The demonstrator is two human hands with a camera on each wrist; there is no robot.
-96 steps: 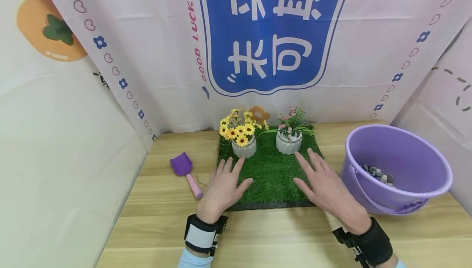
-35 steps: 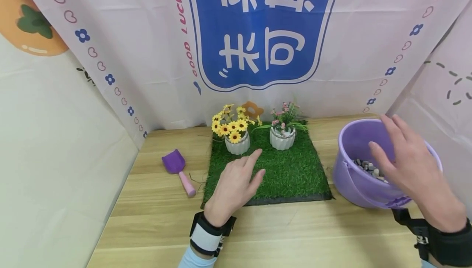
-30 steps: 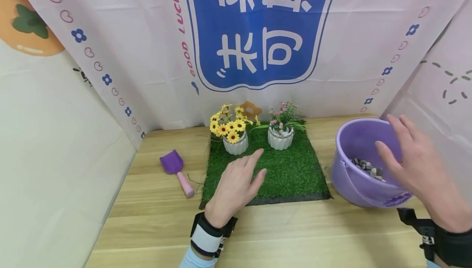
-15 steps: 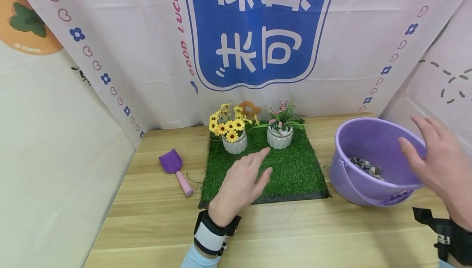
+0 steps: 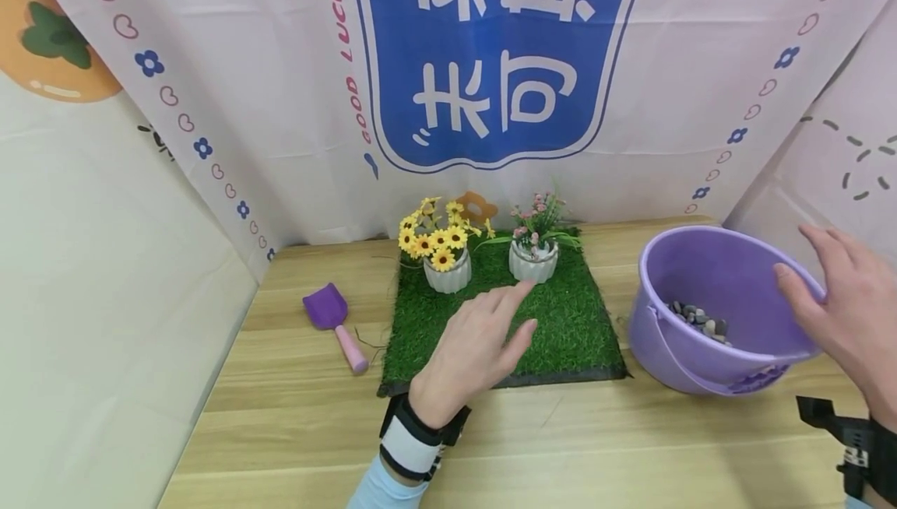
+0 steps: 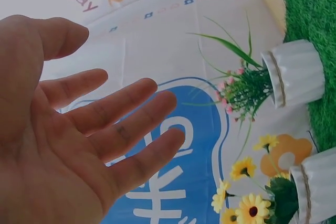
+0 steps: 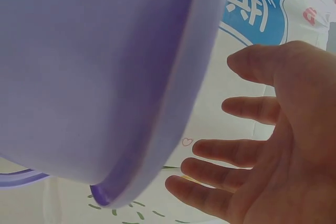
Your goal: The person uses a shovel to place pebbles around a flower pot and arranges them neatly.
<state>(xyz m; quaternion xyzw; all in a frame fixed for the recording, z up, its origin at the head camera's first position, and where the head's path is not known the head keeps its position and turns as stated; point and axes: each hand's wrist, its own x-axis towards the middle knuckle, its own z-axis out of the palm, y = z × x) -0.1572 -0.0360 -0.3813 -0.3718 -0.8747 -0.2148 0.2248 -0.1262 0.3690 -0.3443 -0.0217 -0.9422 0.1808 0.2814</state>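
My left hand [image 5: 473,342] hovers over the front of a green turf mat [image 5: 568,330], its fingers spread and nothing in them. Behind it on the mat stand a white pot of yellow flowers [image 5: 447,272] and a white pot of pink flowers [image 5: 534,261]. Beside the right rim of a purple bucket [image 5: 680,361] is my right hand [image 5: 851,307], fingers apart and holding nothing. Grey and pale pebbles [image 5: 694,321] lie at the bottom of the bucket. The right wrist view shows the bucket's wall [image 7: 94,77] close by the fingertips.
A small purple shovel [image 5: 336,326] with a pink handle lies on the wooden table [image 5: 294,431] left of the mat. A printed white cloth [image 5: 294,143] hangs behind the table, and more pale cloth covers both sides.
Since the first frame my right hand has gone from above the mat, over the bucket, to its right side. My left hand has drifted right across the mat. The pots and shovel keep their places.
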